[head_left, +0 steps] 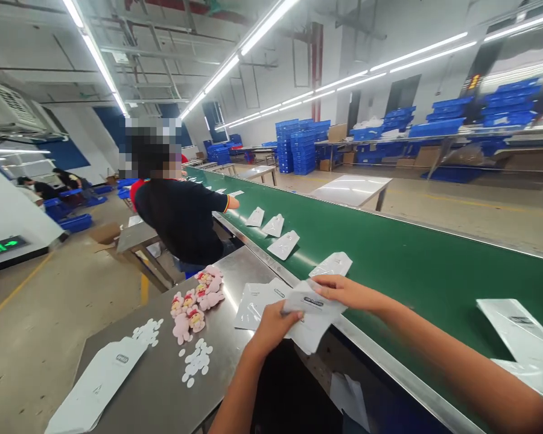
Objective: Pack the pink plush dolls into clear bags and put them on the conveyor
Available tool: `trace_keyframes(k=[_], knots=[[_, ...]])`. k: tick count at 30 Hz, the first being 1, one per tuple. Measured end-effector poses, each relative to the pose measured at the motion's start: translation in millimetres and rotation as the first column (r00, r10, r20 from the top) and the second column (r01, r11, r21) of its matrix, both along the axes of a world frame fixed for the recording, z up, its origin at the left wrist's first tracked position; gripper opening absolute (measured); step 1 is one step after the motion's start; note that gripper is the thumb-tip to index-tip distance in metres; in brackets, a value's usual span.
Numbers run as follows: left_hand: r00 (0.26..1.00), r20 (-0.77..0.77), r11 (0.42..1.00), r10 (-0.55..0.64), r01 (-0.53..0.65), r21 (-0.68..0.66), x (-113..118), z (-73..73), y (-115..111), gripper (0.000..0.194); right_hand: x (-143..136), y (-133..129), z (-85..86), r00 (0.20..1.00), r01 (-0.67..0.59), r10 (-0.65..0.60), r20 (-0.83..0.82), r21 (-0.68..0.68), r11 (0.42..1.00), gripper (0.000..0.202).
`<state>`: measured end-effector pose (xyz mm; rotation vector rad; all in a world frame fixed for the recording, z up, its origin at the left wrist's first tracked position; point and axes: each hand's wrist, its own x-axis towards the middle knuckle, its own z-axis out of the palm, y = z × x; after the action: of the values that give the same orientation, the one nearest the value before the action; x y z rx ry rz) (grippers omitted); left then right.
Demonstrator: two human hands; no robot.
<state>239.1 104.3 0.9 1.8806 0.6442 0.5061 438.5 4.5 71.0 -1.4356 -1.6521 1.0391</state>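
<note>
Between both hands is a white printed plastic bag (314, 307), held above the edge where the metal table meets the belt. My left hand (276, 325) pinches its left side with the thumb on top. At the upper right corner, my right hand (337, 290) has its fingers closed over the bag. More white bags (253, 304) lie on the table just left of the held one. Pink plush toys (196, 301) sit in a cluster on the table, near loose white round discs (196, 361). A stack of flat white bags (102, 386) lies at the table's left.
A green conveyor belt (389, 259) with a metal rim runs alongside, carrying several white bags (283, 244). A co-worker (176, 217) sits further up the belt, one arm over it. Blue crates (294, 144) are stacked across the aisle. A white bag (348, 398) hangs low, below the belt's edge.
</note>
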Motion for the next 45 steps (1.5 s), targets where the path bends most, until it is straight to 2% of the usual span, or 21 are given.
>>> trace_keyframes(k=[2,3,5,7,10,12,14,16,19,21,23,25,27,28,30,34,37,39,41,43,45], knots=[[0.988,-0.024,0.986,0.154,-0.155,-0.054,-15.6,-7.7,15.4,0.038,-8.2,38.0,-15.1,0.998,0.023,-0.021,-0.059,0.034,0.999,0.037],[0.976,-0.035,0.975,0.214,-0.215,-0.05,-22.4,-11.8,22.6,0.039,-13.2,57.2,-25.6,0.998,0.055,-0.053,-0.024,0.071,0.996,0.04],[0.951,-0.061,0.952,0.304,-0.306,-0.029,-33.9,-18.6,35.4,0.037,-24.6,93.3,-49.7,0.976,0.131,-0.157,0.152,0.168,0.977,0.037],[0.915,-0.088,0.919,0.393,-0.395,0.003,-42.6,-22.8,45.5,0.035,-35.2,123.3,-73.4,0.92,0.158,-0.231,0.317,0.24,0.958,0.028],[0.845,-0.099,0.85,0.526,-0.518,0.092,-51.3,-27.0,55.2,0.051,-43.7,152.6,-99.8,0.898,0.102,-0.198,0.393,0.252,0.962,0.025],[0.811,-0.084,0.808,0.579,-0.557,0.19,-55.4,-29.2,59.3,0.064,-44.1,161.6,-107.7,0.907,0.074,-0.174,0.384,0.262,0.962,0.026],[0.818,-0.05,0.801,0.573,-0.546,0.245,-59.7,-29.1,63.1,0.07,-43.6,163.4,-105.8,0.922,0.065,-0.178,0.345,0.314,0.947,0.027],[0.86,0.023,0.843,0.51,-0.505,0.186,-65.1,-24.5,67.1,0.078,-46.3,159.9,-93.3,0.945,0.014,-0.133,0.298,0.371,0.929,0.029],[0.938,0.129,0.946,0.322,-0.313,-0.084,-76.2,-11.0,72.3,0.087,-59.9,152.6,-60.7,0.95,-0.17,0.048,0.31,0.383,0.908,0.031],[0.964,0.172,0.952,0.202,-0.152,-0.267,-84.8,-3.7,73.1,0.076,-73.9,154.3,-39.3,0.923,-0.291,0.166,0.346,0.35,0.89,0.031],[0.948,0.216,0.907,0.234,-0.133,-0.399,-93.3,-2.9,70.3,0.056,-89.4,166.9,-26.2,0.89,-0.394,0.282,0.357,0.295,0.871,0.031],[0.869,0.253,0.814,0.426,-0.246,-0.525,-100.9,-9.6,64.0,0.045,-106.4,191.0,-24.0,0.865,-0.441,0.339,0.37,0.238,0.865,0.035],[0.745,0.249,0.673,0.618,-0.338,-0.658,-107.8,-21.4,54.9,0.046,-126.4,222.1,-30.6,0.851,-0.407,0.272,0.45,0.235,0.883,0.038],[0.694,0.242,0.608,0.678,-0.346,-0.714,-111.0,-27.8,49.8,0.047,-137.6,237.6,-36.0,0.839,-0.378,0.213,0.5,0.256,0.89,0.036],[0.633,0.236,0.521,0.737,-0.312,-0.794,-116.9,-38.6,39.8,0.048,-160.9,263.3,-48.0,0.802,-0.36,0.131,0.583,0.296,0.885,0.031],[0.605,0.228,0.438,0.763,-0.223,-0.871,-125.4,-47.0,26.6,0.042,-190.8,282.6,-69.3,0.743,-0.395,0.118,0.659,0.289,0.872,0.028],[0.605,0.219,0.412,0.766,-0.2,-0.889,-125.1,-45.8,26.9,0.04,-184.4,278.7,-77.7,0.731,-0.349,0.077,0.678,0.275,0.896,0.02],[0.593,0.21,0.41,0.778,-0.224,-0.884,-121.3,-44.4,30.9,0.043,-170.2,273.5,-76.9,0.745,-0.298,0.049,0.665,0.267,0.916,0.02],[0.595,0.211,0.44,0.776,-0.271,-0.856,-115.9,-42.4,36.0,0.045,-154.8,265.6,-69.3,0.778,-0.229,0.007,0.628,0.272,0.935,0.025],[0.635,0.231,0.527,0.737,-0.326,-0.785,-110.0,-38.6,40.2,0.042,-143.0,252.7,-55.1,0.814,-0.148,-0.053,0.579,0.294,0.944,0.032],[0.707,0.255,0.646,0.659,-0.36,-0.673,-104.1,-32.2,42.0,0.038,-137.3,233.1,-36.9,0.917,-0.031,-0.099,0.387,0.315,0.949,0.038]])
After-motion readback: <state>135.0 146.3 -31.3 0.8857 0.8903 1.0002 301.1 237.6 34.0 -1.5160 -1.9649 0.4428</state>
